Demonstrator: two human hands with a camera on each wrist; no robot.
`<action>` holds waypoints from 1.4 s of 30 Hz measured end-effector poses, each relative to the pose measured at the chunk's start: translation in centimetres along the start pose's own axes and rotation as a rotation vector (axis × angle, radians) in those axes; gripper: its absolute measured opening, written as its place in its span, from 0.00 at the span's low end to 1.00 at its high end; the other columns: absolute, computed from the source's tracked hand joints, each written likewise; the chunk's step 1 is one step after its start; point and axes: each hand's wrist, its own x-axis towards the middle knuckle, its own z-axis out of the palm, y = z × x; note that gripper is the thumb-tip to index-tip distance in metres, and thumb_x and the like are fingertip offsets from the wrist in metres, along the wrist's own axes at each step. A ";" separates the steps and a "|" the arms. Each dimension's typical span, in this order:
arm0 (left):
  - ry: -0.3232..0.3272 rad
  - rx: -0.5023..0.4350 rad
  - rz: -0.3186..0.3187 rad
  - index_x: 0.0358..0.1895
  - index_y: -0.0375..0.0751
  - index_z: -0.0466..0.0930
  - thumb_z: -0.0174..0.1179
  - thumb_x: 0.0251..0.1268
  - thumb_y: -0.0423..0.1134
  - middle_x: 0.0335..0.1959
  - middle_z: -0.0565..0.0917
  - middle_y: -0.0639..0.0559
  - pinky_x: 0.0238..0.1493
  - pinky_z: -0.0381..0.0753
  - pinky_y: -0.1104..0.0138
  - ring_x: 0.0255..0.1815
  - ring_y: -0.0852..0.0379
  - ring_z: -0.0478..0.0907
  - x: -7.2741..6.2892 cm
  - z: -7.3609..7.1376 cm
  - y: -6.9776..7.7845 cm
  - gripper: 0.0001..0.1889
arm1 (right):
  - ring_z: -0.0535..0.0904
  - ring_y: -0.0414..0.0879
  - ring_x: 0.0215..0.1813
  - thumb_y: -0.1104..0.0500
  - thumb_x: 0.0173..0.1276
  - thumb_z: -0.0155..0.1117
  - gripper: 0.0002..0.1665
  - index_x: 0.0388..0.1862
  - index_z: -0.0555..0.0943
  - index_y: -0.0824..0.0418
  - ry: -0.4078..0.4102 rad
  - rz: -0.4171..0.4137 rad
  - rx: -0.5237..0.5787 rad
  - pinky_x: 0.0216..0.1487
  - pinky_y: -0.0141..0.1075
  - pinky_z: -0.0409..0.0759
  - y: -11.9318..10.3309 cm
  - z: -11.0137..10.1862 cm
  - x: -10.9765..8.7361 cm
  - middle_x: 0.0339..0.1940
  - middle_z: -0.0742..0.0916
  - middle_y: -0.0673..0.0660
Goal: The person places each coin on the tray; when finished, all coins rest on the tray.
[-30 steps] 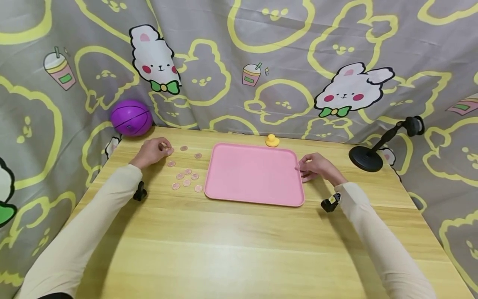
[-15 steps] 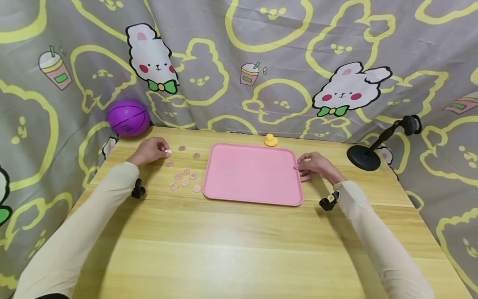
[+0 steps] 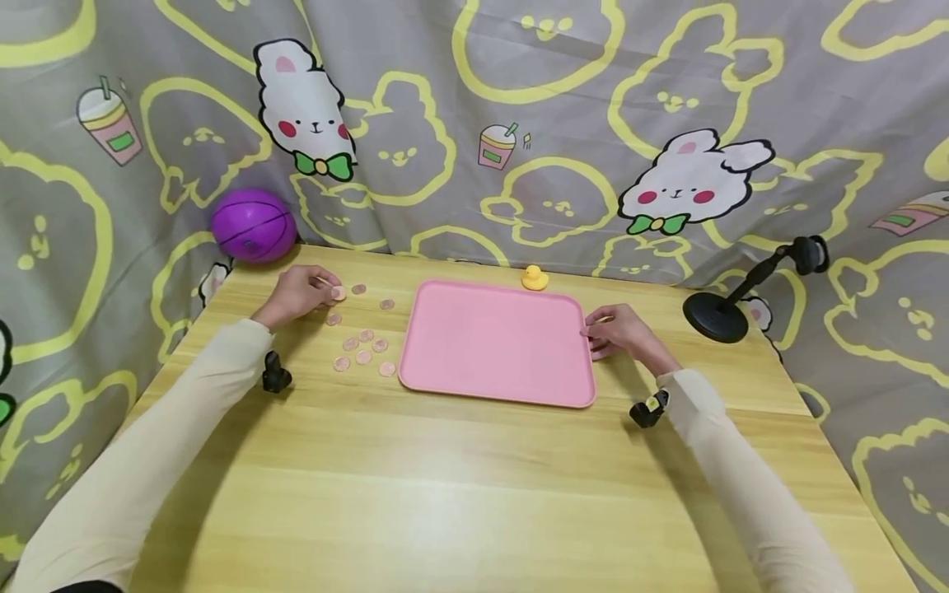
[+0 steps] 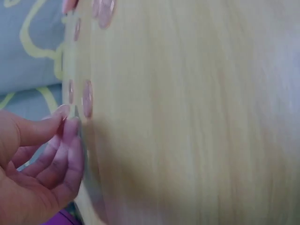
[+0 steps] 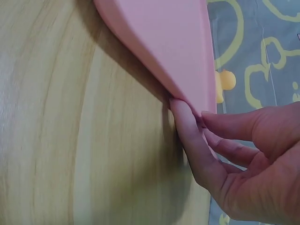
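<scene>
Around the pink tray, there is lots of room to reach over the surface at six o'clock. Coins block nine, the duck one, the right hand and black stand three.

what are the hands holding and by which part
The left hand pinches a coin-like disc near its edge; the right hand grips the pink tray by its right rim.
</scene>
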 end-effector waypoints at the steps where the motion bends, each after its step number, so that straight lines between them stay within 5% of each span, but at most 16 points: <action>1: 0.002 -0.028 -0.012 0.53 0.25 0.83 0.65 0.73 0.33 0.47 0.87 0.29 0.32 0.79 0.78 0.34 0.57 0.85 0.0 0.2 0.2 0.13 | 0.87 0.41 0.28 0.69 0.78 0.59 0.21 0.62 0.70 0.81 -0.003 0.002 -0.005 0.36 0.38 0.91 0.1 0.1 0.0 0.27 0.89 0.55; 5: 0.002 -0.119 -0.063 0.57 0.27 0.83 0.65 0.74 0.34 0.51 0.85 0.30 0.39 0.82 0.78 0.38 0.62 0.83 0.2 0.9 1.4 0.15 | 0.87 0.42 0.29 0.69 0.78 0.57 0.19 0.62 0.69 0.80 -0.021 0.009 -0.011 0.37 0.38 0.91 0.3 0.1 0.0 0.28 0.89 0.55; 13: -0.115 -0.192 -0.058 0.58 0.33 0.86 0.68 0.73 0.39 0.54 0.88 0.37 0.56 0.81 0.65 0.47 0.56 0.84 0.6 2.8 4.5 0.17 | 0.87 0.43 0.29 0.70 0.77 0.58 0.13 0.55 0.70 0.77 -0.063 0.005 -0.053 0.36 0.40 0.91 0.0 -0.4 0.2 0.28 0.88 0.58; 18: -0.199 -0.349 -0.082 0.58 0.28 0.84 0.67 0.73 0.34 0.51 0.89 0.37 0.64 0.83 0.50 0.50 0.45 0.89 0.9 3.7 6.2 0.16 | 0.87 0.44 0.31 0.70 0.77 0.57 0.13 0.56 0.70 0.76 -0.083 0.023 -0.045 0.38 0.42 0.92 0.1 0.0 0.4 0.30 0.89 0.58; 29: -0.252 -0.433 -0.088 0.58 0.25 0.83 0.64 0.73 0.29 0.56 0.86 0.30 0.60 0.86 0.52 0.50 0.44 0.90 3.1 7.4 10.2 0.15 | 0.87 0.43 0.30 0.69 0.78 0.57 0.13 0.56 0.69 0.75 -0.079 0.037 -0.052 0.38 0.41 0.92 0.1 -0.2 0.3 0.30 0.88 0.57; 37: -0.207 -0.372 -0.077 0.55 0.29 0.87 0.68 0.70 0.31 0.49 0.90 0.36 0.43 0.89 0.65 0.35 0.58 0.90 4.1 10.9 11.6 0.14 | 0.86 0.43 0.30 0.69 0.78 0.57 0.12 0.55 0.69 0.74 -0.061 0.038 -0.087 0.38 0.41 0.91 -0.1 -0.4 0.3 0.30 0.88 0.58; 42: -0.187 -0.460 -0.131 0.53 0.24 0.86 0.66 0.69 0.26 0.43 0.90 0.31 0.40 0.91 0.61 0.28 0.56 0.90 4.6 12.5 12.4 0.12 | 0.87 0.43 0.31 0.68 0.78 0.58 0.14 0.56 0.70 0.73 -0.056 0.043 -0.080 0.38 0.41 0.92 -0.2 -0.2 0.4 0.30 0.87 0.57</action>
